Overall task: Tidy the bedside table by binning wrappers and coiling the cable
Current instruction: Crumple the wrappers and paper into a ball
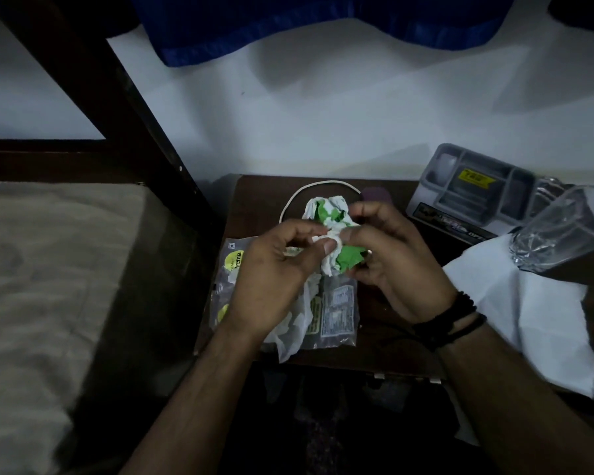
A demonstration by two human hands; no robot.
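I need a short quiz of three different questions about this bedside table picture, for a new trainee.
1. True or false: both hands hold the green-and-white crumpled wrapper.
2. Where does the white cable lie? A) behind the hands, on the table B) inside the glass C) on the bed
3. Fill in: the right hand has black ______ at its wrist.

Key: 1 true, the left hand pinches it too; 2 A; 3 bands.
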